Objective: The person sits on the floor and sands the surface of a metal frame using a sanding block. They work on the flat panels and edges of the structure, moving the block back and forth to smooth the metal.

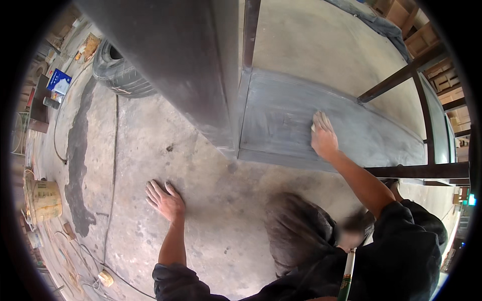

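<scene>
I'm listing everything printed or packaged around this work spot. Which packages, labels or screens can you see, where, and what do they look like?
Blue and white flat package: far left floor, beyond the tyre.
Yellowish bucket with printed label: left edge, round.
Small green lit screen: far right edge.

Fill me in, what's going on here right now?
A person is crouched low on a concrete floor. The left hand is spread flat on the floor, propping them up. The right hand presses a small pale pad, partly hidden under the fingers, against a grey metal panel lying flat inside a dark metal frame. The panel looks dusty and streaked. A tyre lies at the back and a bucket stands far left.
</scene>
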